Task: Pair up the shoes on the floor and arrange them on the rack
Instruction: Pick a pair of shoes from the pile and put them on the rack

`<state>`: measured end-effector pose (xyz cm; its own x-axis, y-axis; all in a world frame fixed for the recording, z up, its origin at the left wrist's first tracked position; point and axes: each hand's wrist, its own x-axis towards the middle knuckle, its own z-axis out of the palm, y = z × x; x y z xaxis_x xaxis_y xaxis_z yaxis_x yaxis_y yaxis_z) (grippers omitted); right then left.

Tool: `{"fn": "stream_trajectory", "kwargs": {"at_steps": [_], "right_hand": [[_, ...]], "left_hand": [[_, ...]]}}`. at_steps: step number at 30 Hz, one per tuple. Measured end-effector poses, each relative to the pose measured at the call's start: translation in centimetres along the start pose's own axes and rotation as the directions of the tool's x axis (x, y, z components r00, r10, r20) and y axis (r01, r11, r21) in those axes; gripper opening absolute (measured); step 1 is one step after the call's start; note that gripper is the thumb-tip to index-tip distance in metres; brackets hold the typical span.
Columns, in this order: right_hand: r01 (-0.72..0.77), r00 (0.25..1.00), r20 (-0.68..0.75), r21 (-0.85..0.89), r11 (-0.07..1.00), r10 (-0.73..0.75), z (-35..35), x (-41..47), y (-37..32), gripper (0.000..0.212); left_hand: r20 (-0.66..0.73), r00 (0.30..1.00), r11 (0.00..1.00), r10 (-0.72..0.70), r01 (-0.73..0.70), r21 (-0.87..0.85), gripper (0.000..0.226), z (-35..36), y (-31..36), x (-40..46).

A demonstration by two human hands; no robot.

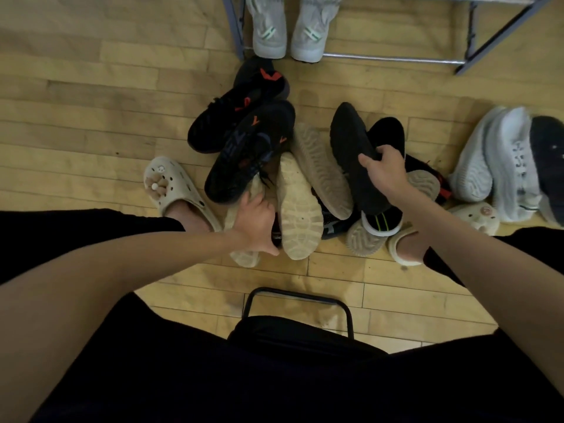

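Observation:
A heap of shoes lies on the wooden floor in front of me. My right hand grips a black knit shoe with a tan sole by its opening. My left hand reaches into the heap and holds a shoe with a pale tan sole that lies sole up; its fingers are partly hidden. Two black sneakers with red marks lie at the back of the heap. A grey pair of shoes stands on the rack's lowest rail.
White sneakers lie on their sides at the right, a dark shoe beside them. My feet wear cream clogs, one on each side of the heap. A black chair frame sits between my knees.

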<state>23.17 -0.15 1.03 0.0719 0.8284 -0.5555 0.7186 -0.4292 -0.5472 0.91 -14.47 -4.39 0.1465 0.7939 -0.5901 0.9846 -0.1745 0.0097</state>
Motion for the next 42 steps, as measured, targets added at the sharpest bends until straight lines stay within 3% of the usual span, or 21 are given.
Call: {"fn": "stream_trajectory", "kwargs": {"at_steps": [3,5,7,10,13,17,19,21,26,28,31,35,42], "right_hand": [[-0.049,0.999,-0.002,0.067,0.997,0.050,-1.6,0.3,-1.7,0.034],[-0.048,0.999,0.003,0.113,0.992,0.048,-2.7,-0.4,-3.0,0.034],[-0.052,0.999,-0.001,0.162,0.985,0.053,-3.7,-1.7,-4.1,0.038],[-0.069,0.997,-0.019,0.192,0.979,0.075,-5.4,-3.7,-4.8,0.027],[-0.044,0.997,-0.052,0.248,0.968,0.059,-7.0,-4.9,-4.4,0.028],[-0.012,0.992,-0.111,0.347,0.938,0.054,-8.5,-5.7,-3.9,0.031],[0.003,0.985,-0.155,0.430,0.903,0.071,-9.0,-6.0,-3.5,0.031],[0.019,0.976,-0.197,0.505,0.863,0.094,-9.3,-5.9,-3.0,0.030],[0.006,0.961,-0.225,0.604,0.797,0.163,-9.2,-5.6,-1.6,0.029],[-0.026,0.970,-0.171,0.635,0.772,0.174,-8.9,-5.8,-1.2,0.028],[-0.085,0.983,-0.053,0.707,0.702,0.173,-8.2,-6.2,-1.0,0.029],[-0.081,0.987,-0.025,0.776,0.625,0.159,-8.1,-6.1,-0.3,0.028],[-0.034,0.997,-0.011,0.806,0.591,0.073,-8.6,-6.7,-0.5,0.020]], "left_hand": [[0.149,0.989,0.990,-0.018,0.039,-0.136,0.084,-4.6,-0.4,-0.6],[0.301,0.951,0.923,-0.068,0.174,-0.343,0.079,-7.5,-0.7,-1.3],[0.487,0.872,0.748,-0.046,0.353,-0.562,0.074,-9.7,-1.5,-2.2],[0.559,0.818,0.493,0.133,0.435,-0.753,0.049,-12.2,-3.0,-3.8],[0.555,0.808,0.319,0.200,0.482,-0.816,0.033,-14.7,-3.7,-5.9],[0.459,0.861,0.127,0.217,0.441,-0.888,0.031,-16.9,-4.0,-7.4],[0.432,0.872,0.111,0.230,0.418,-0.902,0.029,-17.5,-3.9,-7.8],[0.415,0.871,0.092,0.264,0.405,-0.909,0.038,-17.8,-3.4,-8.1],[0.330,0.915,-0.199,0.232,0.376,-0.905,0.078,-16.5,-3.8,-8.3],[0.306,0.924,-0.237,0.230,0.358,-0.903,0.086,-16.0,-3.8,-8.2],[0.313,0.923,-0.261,0.223,0.366,-0.893,0.065,-15.4,-3.3,-7.9],[0.350,0.914,-0.236,0.202,0.393,-0.889,0.065,-14.2,-3.1,-8.1],[0.249,0.964,-0.439,0.094,0.264,-0.859,0.064,-15.8,-2.7,-7.2]]}}
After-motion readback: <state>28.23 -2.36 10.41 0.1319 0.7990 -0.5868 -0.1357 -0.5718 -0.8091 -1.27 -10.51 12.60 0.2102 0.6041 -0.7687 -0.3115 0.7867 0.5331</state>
